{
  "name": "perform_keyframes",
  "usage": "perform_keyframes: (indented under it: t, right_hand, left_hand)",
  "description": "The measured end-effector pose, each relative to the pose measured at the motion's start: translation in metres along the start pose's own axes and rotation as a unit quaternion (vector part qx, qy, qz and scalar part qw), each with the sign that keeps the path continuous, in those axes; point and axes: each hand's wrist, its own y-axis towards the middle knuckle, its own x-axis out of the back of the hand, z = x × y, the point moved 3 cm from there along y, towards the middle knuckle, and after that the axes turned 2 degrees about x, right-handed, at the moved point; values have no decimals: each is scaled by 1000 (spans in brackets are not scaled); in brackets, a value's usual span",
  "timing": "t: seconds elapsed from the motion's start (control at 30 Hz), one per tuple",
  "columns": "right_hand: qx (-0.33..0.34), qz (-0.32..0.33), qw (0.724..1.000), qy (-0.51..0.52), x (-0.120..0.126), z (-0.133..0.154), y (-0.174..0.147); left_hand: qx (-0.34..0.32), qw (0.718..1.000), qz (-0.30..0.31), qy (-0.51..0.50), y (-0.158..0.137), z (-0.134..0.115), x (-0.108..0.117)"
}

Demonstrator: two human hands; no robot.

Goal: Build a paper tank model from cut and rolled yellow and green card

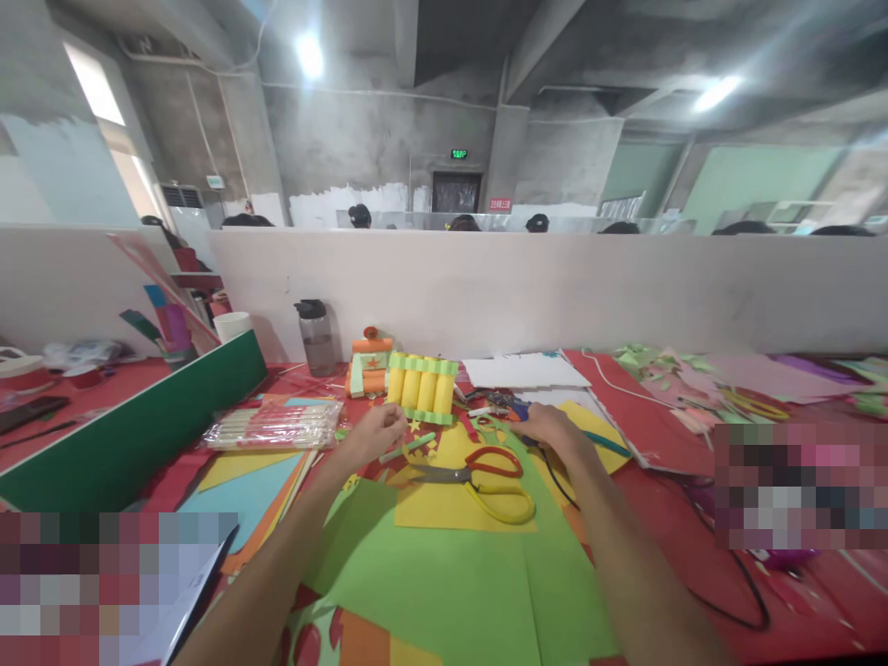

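My left hand [380, 433] is closed, its fingers curled together beside the lower left corner of a yellow paper-roll piece [422, 387] with scalloped green strips. Whatever it may pinch is hidden. Further right, my right hand [549, 427] reaches down with bent fingers over a dark blue tool [519, 408]. A black cord [557, 476] runs out from under that hand; what its fingers hold is not clear. Between my forearms, scissors [462, 475] with one red and one yellow handle lie on yellow paper [430, 507]. A pale green stick [408, 448] and small yellow stars lie near my left hand.
Green sheets [430, 583] cover the table before me. At left are a bag of white sticks [274, 425], a green divider [153, 416] and a water bottle [316, 339]. An orange paper piece [371, 363] stands behind. White sheets [524, 371] and paper scraps [666, 379] lie right.
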Motion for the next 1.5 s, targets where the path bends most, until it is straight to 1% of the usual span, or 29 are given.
perform_keyframes:
  t: [0.13,0.23,0.33,0.4,0.5,0.6,0.73,0.87,1.0,1.13,1.5]
  right_hand:
    - [-7,26,999,39,-6,4,-4]
    - [9,20,998,66,0,0,-9]
    - [50,-39,994,89,11,0,-12]
    - [88,-88,986,114,16,7,-14]
    - [159,-128,962,182,12,29,-16]
    - [222,-127,929,268,-4,55,-17]
    - [265,-135,887,353,-27,79,-11]
    - [280,-130,863,399,-43,96,-1]
    - [285,-125,851,423,-53,107,7]
    - [271,-147,851,425,-56,110,9]
    - [269,-205,846,412,-54,117,4]
  left_hand:
    - [1,1000,6,2,0,1,1]
    - [3,1000,5,1,0,2,1]
    - [4,1000,3,0,-1,2,2]
    - [3,1000,3,-1,-1,2,2]
    - [2,1000,0,-2,-1,1,3]
    - [3,1000,-2,-5,-1,1,3]
    - [-1,1000,-6,-12,-1,-2,5]
    - [-9,1000,-6,-22,-2,-5,7]
    - [-16,999,-4,-30,-3,-6,7]
    - [-18,999,-11,-38,-3,-5,8]
    - [-22,999,-8,-44,-2,-4,9]
